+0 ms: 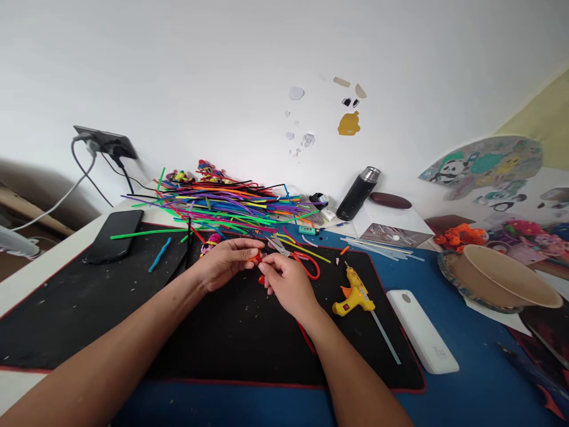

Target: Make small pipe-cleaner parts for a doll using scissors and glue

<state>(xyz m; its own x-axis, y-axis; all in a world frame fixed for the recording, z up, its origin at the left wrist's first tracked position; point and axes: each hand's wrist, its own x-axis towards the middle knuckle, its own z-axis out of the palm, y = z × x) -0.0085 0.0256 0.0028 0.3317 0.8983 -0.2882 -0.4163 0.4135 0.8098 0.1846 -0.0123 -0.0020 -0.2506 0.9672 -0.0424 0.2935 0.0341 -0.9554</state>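
Both of my hands meet over the middle of a black mat (133, 314). My left hand (226, 261) is closed, pinching a small orange-red pipe-cleaner piece (255, 257) at its fingertips. My right hand (288, 283) is closed too, its fingers gripping the same red piece from the other side, and a red strand (306, 339) trails down beneath the wrist. Red-handled scissors (302, 261) lie just behind my right hand. A yellow glue gun (353, 293) with a clear glue stick lies to the right of it.
A big heap of coloured pipe cleaners (222, 204) lies at the back by the wall. A black phone (114, 235) rests at the left, a white power bank (422, 331) and a paper bowl (502, 276) at the right, and a dark flask (358, 193) leans behind.
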